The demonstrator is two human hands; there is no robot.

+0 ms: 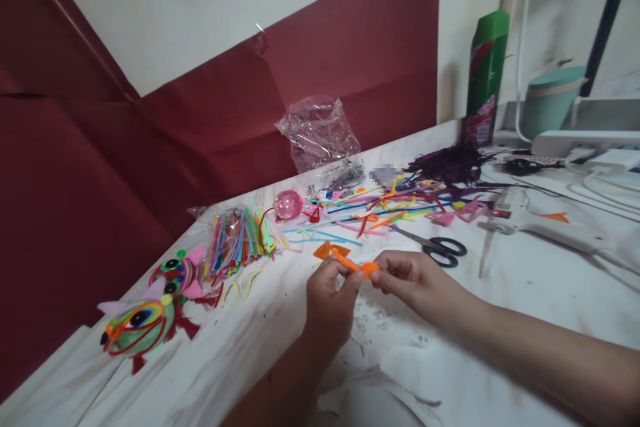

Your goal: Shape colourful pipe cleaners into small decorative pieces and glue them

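Note:
My left hand (327, 303) pinches a bright orange pipe cleaner (345, 259) between thumb and fingers. My right hand (415, 280) grips the same piece at its other end, where it is wound into a small flat coil (370, 270). Just beyond my left fingers shows a darker orange bow-like shape (331, 251); whether it joins the pipe cleaner I cannot tell. Black-handled scissors (443, 251) lie past my right hand. Two colourful ornaments with black eyes, one greenish (143, 330) and one multicoloured (175, 273), stand to the left.
A bundle of pipe cleaners (237, 240) lies at left, loose ones (385, 203) behind my hands. There is a pink clear ball (287, 205), a plastic bag (320, 133), purple thread (450, 163), a glue gun (530, 223) with cables, and a green bottle (486, 77).

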